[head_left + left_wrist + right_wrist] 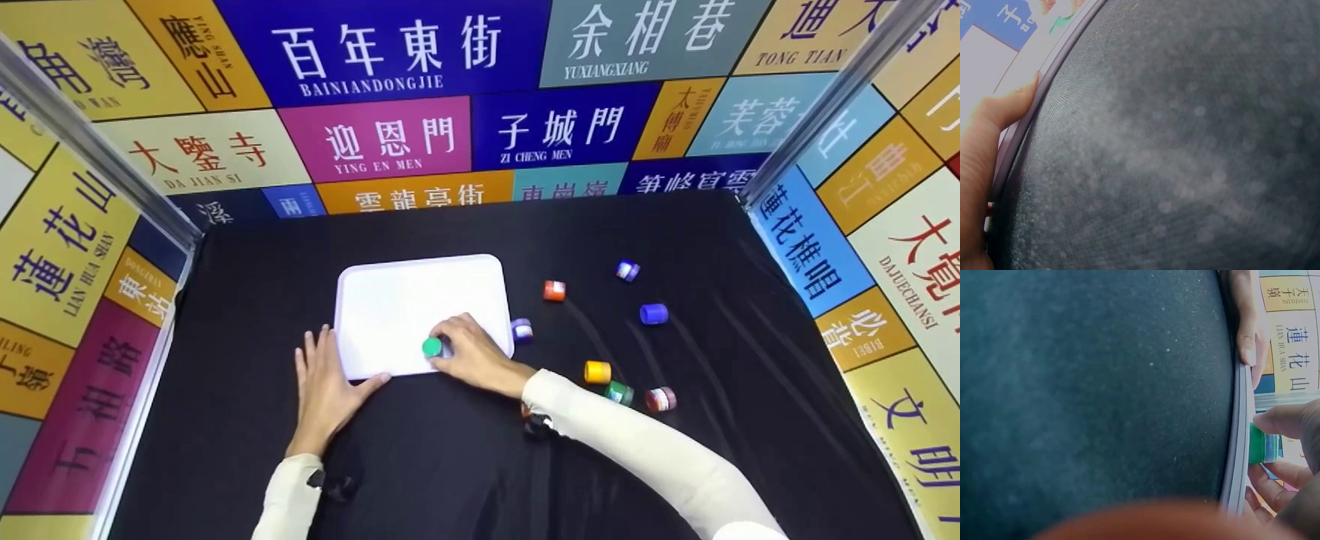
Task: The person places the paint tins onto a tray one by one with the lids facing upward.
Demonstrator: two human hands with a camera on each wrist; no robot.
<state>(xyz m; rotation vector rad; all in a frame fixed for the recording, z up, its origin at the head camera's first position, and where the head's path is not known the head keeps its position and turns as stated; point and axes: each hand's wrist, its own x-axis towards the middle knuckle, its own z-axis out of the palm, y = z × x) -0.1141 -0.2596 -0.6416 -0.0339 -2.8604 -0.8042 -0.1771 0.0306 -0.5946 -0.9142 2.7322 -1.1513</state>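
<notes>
A small jar (432,346) with a green part and a clear, labelled part (1271,448) is in my right hand (472,352). My right thumb and fingers pinch it over the near right part of a white rectangular tray (405,307) with a raised rim. My left hand (322,379) rests against the tray's near left corner. Its fingers lie fairly straight along the left edge, while the thumb (1019,104) touches the near rim. In the right wrist view the jar's green part is close over the tray edge (1235,455).
Several small jars lie right of the tray on black cloth: purple (522,330), orange (554,291), dark blue (628,270), blue (654,313), yellow (598,372), green (619,393) and dark red (661,399). Another orange jar (526,409) is partly hidden by the right wrist. Printed panels (375,142) surround the table.
</notes>
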